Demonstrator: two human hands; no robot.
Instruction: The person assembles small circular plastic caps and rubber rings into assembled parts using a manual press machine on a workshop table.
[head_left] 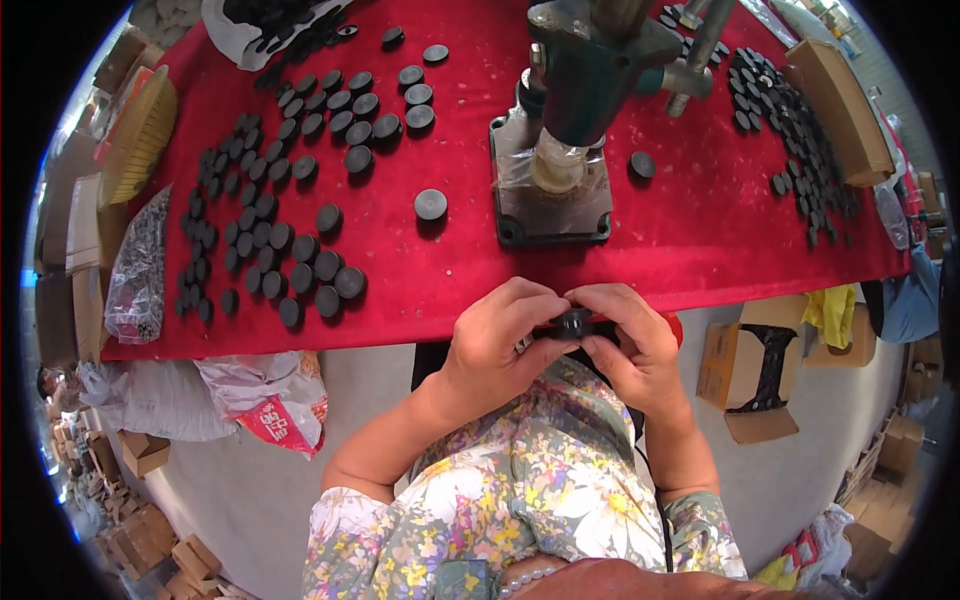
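**Both hands on one black disc at the table edge**

Red cloth covers the table (700, 230) that fills the upper half of my view, and concrete floor shows below its near edge. I see my left hand (497, 340) and right hand (632, 345) meeting just in front of that edge, over my lap, fingers curled in from both sides. Between them they pinch a small round black disc (574, 322); both hands are closed on it, thumbs below and fingertips on top, so only its dark middle shows. A bit of red peeks out beside the right hand, and I cannot tell what it is.

Straight ahead of the hands, a green metal press (585, 60) stands on the cloth on a dark square base plate (552, 215). One loose disc (642, 164) lies just right of the base, and another single disc (430, 204) lies to its left.

Farther left, many black discs (300, 250) sit in loose rows and clusters across the cloth. On the far right, a long heap of smaller black pieces (800, 140) runs beside a brown cardboard box (840, 110). A clear bag of small dark parts (140, 270) hangs at the left end of the table.

On the floor, an open cardboard box (755, 375) stands to the right, and plastic bags (260, 395) lie to the left under the table edge. My flowered sleeves come up from the bottom of the view.
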